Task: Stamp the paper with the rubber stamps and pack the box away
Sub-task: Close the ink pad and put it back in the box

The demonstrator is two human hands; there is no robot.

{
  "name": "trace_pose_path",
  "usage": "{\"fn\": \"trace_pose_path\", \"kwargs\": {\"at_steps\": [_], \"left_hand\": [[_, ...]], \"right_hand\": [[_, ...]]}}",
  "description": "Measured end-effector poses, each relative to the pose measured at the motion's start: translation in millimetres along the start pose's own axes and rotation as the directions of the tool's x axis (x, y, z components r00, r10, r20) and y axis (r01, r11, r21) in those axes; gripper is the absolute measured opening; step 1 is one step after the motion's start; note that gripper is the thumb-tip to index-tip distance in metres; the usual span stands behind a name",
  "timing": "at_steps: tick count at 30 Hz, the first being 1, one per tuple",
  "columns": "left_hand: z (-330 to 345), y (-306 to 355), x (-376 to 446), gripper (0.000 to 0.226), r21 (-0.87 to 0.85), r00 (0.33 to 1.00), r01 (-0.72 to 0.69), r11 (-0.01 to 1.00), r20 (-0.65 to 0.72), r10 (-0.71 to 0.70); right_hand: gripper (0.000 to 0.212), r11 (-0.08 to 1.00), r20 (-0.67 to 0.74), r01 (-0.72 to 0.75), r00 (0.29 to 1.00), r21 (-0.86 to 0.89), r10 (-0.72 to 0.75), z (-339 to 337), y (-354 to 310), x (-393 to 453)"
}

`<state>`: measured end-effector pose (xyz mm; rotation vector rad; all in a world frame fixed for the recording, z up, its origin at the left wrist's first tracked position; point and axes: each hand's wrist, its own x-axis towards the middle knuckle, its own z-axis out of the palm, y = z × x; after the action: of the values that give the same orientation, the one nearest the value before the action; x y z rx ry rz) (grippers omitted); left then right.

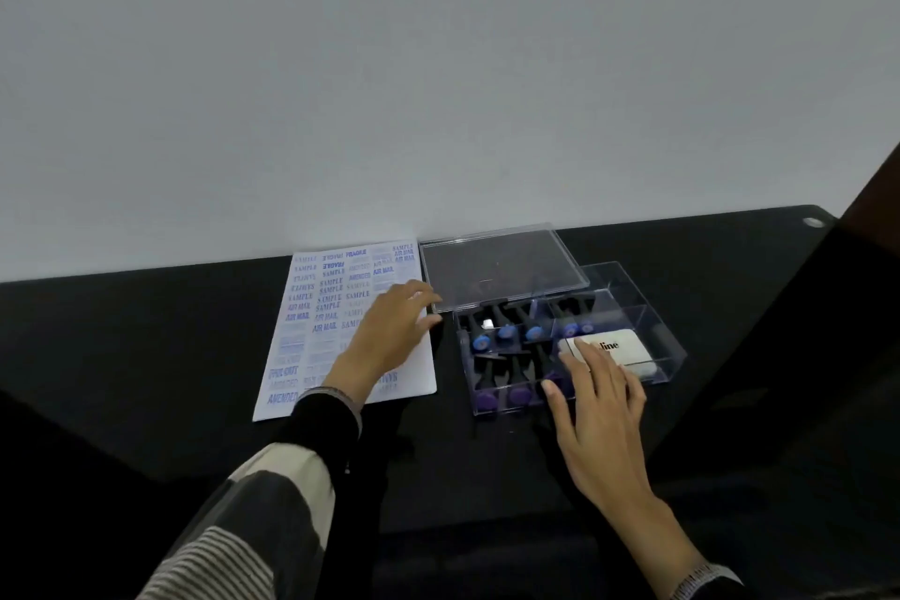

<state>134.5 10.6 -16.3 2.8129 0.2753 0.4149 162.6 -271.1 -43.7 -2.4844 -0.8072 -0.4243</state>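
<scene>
**Stamps back in the box, lid not yet on**

A plain grey wall rises behind a black desk (146, 356), and everything sits near the desk's far edge. The paper (311, 322) lies left of centre, covered in blue impressions, so the stamping looks done. Just right of it stands the clear box (652, 331), with the stamps (506, 334) lying in its left compartments and a white ink pad (618, 346) in the right one. The clear lid (501, 270) rests tilted across the box's far-left corner.

The left hand (389, 336) is spread over the paper's right edge, fingertips at the lid's near corner, gripping nothing. The right hand (599, 409) is also open, fingers laid flat over the box's near side with fingertips touching the pad.

The step appears to be closing the box. To do it well, press the pad and stamps down so nothing stands proud of the rim, then lift the lid by its edges, square it over the box and lower it evenly.

The right hand itself covers the box and must clear first. The paper lies close beside the box but not in the lid's way.
</scene>
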Motion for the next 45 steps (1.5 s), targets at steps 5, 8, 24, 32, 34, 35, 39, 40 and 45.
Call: {"fn": "trace_pose_path", "kwargs": {"at_steps": [5, 8, 24, 32, 34, 35, 39, 40, 45], "left_hand": [[13, 10, 12, 0.022, -0.067, 0.997, 0.077, 0.995, 0.024, -0.075], [11, 15, 15, 0.021, -0.032, 0.996, 0.083, 0.996, -0.034, -0.084], [-47, 89, 8, 0.026, -0.366, 0.879, 0.163, 0.916, -0.368, -0.304], [-7, 129, -73, 0.019, -0.462, 0.859, 0.046, 0.886, -0.434, -0.271], [3, 134, -81, 0.018, -0.485, 0.877, 0.047, 0.873, -0.399, -0.269], [6, 135, -84, 0.019, -0.528, 0.887, 0.06, 0.847, -0.361, -0.287], [18, 132, -91, 0.017, -0.639, 0.928, 0.094, 0.763, -0.221, -0.3], [19, 130, -93, 0.018, -0.655, 0.934, 0.101, 0.749, -0.196, -0.298], [13, 123, -100, 0.02, -0.723, 0.946, 0.109, 0.682, -0.136, -0.295]], "right_hand": [[0.034, 0.999, -0.037, 0.025, 0.999, 0.026, -0.024, 2, 2, 1], [0.028, 0.998, -0.063, 0.026, 0.998, 0.053, -0.022, 2, 4, 0], [0.03, 0.936, -0.173, 0.014, 0.984, 0.352, 0.051, -7, 2, -1], [0.046, 0.641, -0.164, -0.333, 0.791, 0.692, 0.589, -45, 26, 11], [0.049, 0.565, -0.064, -0.365, 0.798, 0.74, 0.599, -55, 32, 18], [0.05, 0.535, -0.023, -0.38, 0.799, 0.754, 0.601, -60, 33, 21], [0.039, 0.547, 0.014, -0.416, 0.805, 0.727, 0.593, -67, 36, 25], [0.036, 0.552, 0.008, -0.419, 0.801, 0.721, 0.598, -67, 36, 24], [0.044, 0.571, 0.004, -0.42, 0.808, 0.705, 0.589, -67, 34, 24]]}}
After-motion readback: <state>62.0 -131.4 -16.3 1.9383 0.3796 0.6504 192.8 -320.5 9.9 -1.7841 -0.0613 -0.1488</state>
